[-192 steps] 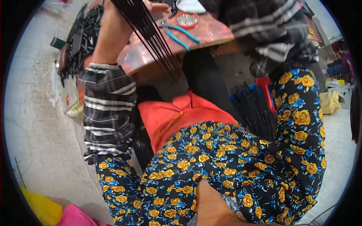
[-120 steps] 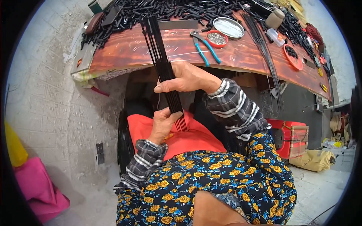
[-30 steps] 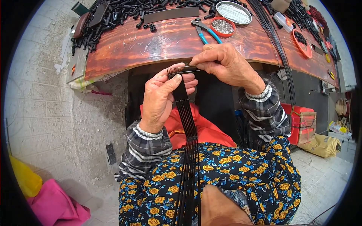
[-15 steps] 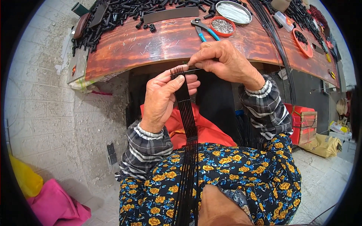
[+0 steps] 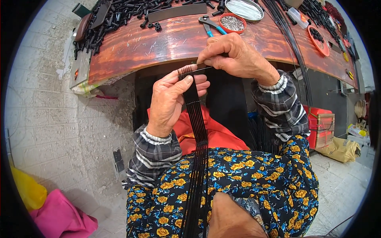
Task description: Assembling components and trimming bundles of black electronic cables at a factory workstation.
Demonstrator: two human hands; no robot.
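My left hand [image 5: 168, 101] grips a flat bundle of thin black rods [image 5: 197, 119] near its upper end, thumb on top and fingers behind. The rods hang side by side down across my lap, with cross bands showing along them. A thin metal wire [image 5: 204, 68] runs crosswise through the rods' upper ends and sticks out to the right. Beside those ends, my right hand [image 5: 234, 59] is pinched, thumb against forefinger. What sits in that pinch is too small to make out.
On the reddish wooden table [image 5: 170, 43] lie blue-handled pliers [image 5: 212, 27], a red dish of small metal bits [image 5: 232, 23], a round tin of white sticks [image 5: 245, 9] and many black plastic parts [image 5: 119, 18]. Long black rods [image 5: 291, 43] hang over the edge near a red box [image 5: 315, 125].
My right hand has shifted slightly up and left, still pinched by the rods' ends. The left hand keeps its hold on the bundle. The whole view has moved a little.
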